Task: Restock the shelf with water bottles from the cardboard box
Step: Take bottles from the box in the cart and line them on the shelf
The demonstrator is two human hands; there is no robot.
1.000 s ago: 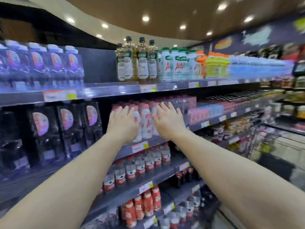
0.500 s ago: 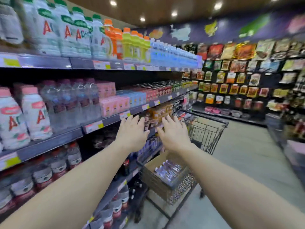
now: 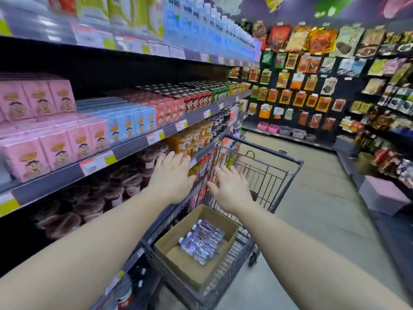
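An open cardboard box sits in the near end of a black wire shopping cart. Several clear water bottles with purple labels lie on their sides in the box. My left hand and my right hand are stretched out side by side above the cart, palms down, fingers spread, holding nothing. Both hover well above the box. The shelf runs along my left, stocked with pink and blue drink cartons; water bottles line its top level.
Snack packets hang on the far wall and on racks at the right. A pink box stands on the floor at the right. The grey aisle floor runs past the cart's right side.
My view has swung right from the shelf front toward the cart and down the aisle. Both hands left the shelf's bottles and now hover open above the cart.
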